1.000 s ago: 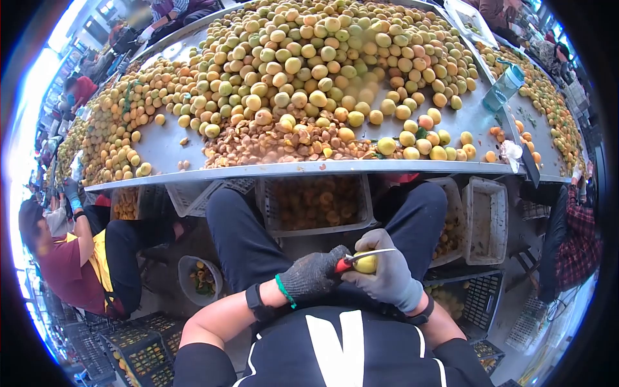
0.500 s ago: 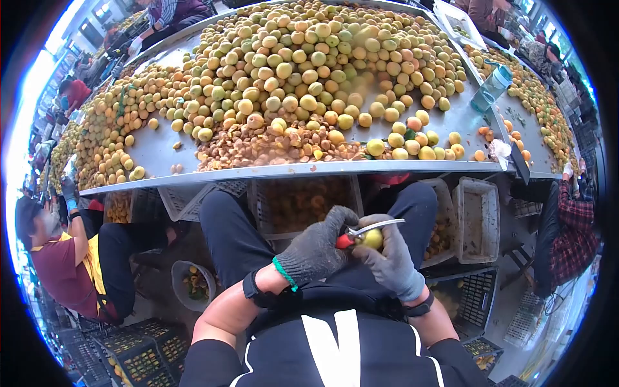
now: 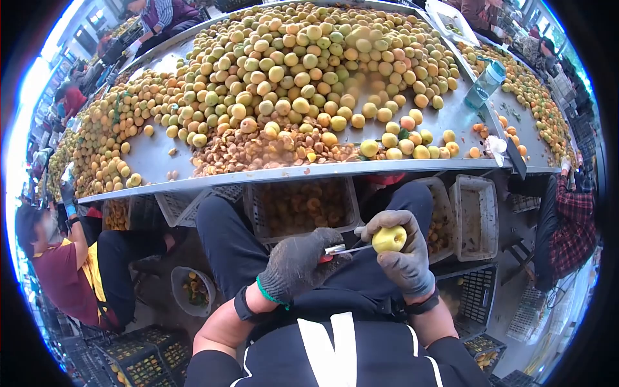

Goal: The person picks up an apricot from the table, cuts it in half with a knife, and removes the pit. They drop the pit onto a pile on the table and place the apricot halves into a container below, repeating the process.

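I see bright, even daylight with blown-out glare at the upper left edge, heavy fisheye bending, black vignetted corners, and soft shadow beneath the long grey metal table (image 3: pixel 451 116).

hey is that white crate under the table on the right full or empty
Nearly empty. The white crate shows its bare floor with only a few dark specks, while the crate of fruit halves beside it is filled.
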A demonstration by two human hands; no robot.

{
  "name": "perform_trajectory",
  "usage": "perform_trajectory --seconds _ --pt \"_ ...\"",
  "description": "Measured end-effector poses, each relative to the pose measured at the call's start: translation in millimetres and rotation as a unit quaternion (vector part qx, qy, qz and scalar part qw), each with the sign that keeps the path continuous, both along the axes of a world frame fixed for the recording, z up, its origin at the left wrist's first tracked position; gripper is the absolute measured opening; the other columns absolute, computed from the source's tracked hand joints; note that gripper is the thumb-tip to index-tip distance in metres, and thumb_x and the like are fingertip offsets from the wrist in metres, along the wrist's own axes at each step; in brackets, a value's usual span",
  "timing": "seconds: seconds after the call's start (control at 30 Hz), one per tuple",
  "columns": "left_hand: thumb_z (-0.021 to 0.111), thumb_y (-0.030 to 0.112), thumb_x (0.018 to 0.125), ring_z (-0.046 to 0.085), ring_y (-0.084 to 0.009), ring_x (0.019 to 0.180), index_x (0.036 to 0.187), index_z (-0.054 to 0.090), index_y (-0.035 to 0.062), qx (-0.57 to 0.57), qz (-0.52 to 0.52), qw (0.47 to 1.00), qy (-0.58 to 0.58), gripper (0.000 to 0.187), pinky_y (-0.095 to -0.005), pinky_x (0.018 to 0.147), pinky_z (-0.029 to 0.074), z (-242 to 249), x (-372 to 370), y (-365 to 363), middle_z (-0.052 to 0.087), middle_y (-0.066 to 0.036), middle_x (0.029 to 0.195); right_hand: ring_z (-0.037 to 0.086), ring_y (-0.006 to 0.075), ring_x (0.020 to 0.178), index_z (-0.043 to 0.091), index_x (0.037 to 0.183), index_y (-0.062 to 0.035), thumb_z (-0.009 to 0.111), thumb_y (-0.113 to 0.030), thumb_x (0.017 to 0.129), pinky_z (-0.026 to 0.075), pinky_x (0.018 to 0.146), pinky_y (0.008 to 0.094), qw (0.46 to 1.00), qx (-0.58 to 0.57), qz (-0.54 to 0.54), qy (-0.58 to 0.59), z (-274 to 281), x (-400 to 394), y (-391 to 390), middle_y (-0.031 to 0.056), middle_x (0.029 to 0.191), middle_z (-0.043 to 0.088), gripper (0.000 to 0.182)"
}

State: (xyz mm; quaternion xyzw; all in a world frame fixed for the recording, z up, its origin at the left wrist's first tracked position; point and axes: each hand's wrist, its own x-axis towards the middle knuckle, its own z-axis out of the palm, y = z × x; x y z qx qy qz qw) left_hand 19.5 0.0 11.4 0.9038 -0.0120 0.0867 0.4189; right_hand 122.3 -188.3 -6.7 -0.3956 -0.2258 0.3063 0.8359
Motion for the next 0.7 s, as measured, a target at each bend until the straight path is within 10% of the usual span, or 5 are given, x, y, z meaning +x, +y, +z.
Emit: perform_trajectory --seconds 0.7 --pt "0.081 0.018 0.065 0.067 -0.0325 0.078 0.110 0.064 0.0147 0.069 0.021 0.996 0.060 0.048 -0.0404 0.066 0.052 -18 -9 -15 0.069 -0.010 0.089 0.057 0.0201 0.105 0.049 0.114 -0.0086 0.072 0.004 0.076 0.041 0.104 0.0415 0.999 0.037 0.002 -0.003 -2 -13 8 0.0097 0.110 0.054 0.045"
